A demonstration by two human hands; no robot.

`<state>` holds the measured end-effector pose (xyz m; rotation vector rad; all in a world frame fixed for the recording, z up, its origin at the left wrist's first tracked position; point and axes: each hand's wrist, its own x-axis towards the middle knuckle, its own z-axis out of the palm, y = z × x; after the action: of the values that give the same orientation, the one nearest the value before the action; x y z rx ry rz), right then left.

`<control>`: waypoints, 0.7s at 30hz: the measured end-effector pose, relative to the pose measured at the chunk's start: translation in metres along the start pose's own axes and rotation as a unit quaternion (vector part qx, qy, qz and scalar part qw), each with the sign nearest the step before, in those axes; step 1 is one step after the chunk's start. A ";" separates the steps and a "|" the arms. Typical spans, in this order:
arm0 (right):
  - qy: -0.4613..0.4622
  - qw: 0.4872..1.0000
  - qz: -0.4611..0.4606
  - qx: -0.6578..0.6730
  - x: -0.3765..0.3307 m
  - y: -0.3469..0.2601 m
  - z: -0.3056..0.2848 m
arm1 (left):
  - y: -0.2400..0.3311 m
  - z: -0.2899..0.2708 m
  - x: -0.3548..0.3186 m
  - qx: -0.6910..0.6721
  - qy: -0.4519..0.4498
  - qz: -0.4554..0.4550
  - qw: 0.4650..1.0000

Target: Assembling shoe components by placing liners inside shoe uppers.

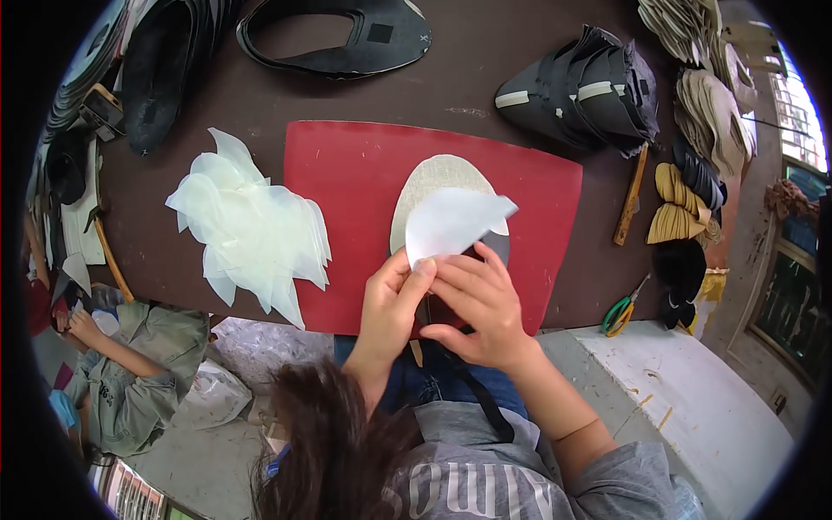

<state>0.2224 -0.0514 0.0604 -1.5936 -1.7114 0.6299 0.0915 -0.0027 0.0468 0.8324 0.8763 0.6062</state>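
A white, curved, thin sheet piece (455, 221) is raised over the red mat (351, 143). My left hand (392, 299) pinches its lower edge between thumb and fingers. Against that same edge lie the fingers of my right hand (481, 303), with the thumb stretched apart from them. Partly behind the sheet is a beige, rounded fabric shoe upper (442, 173); a dark part shows beside it at the lower right. To the left, a loose pile of similar white pieces (251, 225) overlaps the mat's edge.
Black shoe uppers (334, 39) lie along the table's far side, with a nested stack of them (581, 91) at right. A wooden-handled tool (630, 195), tan pieces (676, 204) and green-orange scissors (622, 312) are at right. Another person (130, 373) sits at lower left.
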 end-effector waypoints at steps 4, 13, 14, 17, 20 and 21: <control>0.232 0.965 0.108 -0.059 0.009 0.022 -0.012 | -0.002 -0.014 0.018 -0.040 -0.032 -0.111 0.993; 0.193 0.795 0.466 0.337 0.015 0.091 -0.004 | -0.005 -0.010 0.077 0.190 0.162 -0.134 0.959; 0.198 0.802 0.469 0.312 0.015 0.090 -0.001 | -0.006 -0.009 0.078 0.191 0.176 -0.140 0.956; 0.211 0.820 0.478 0.234 0.017 0.088 0.005 | -0.009 -0.007 0.079 0.195 0.217 -0.154 0.944; 0.198 0.833 0.472 0.211 0.017 0.092 0.008 | -0.010 -0.009 0.081 0.210 0.216 -0.163 0.940; 0.191 0.840 0.468 0.199 0.017 0.093 0.009 | -0.009 -0.009 0.082 0.218 0.215 -0.166 0.937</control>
<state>0.2756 -0.0226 -0.0131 -2.0024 -0.3780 0.9559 0.1266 0.0570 0.0015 0.9322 1.5555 0.2963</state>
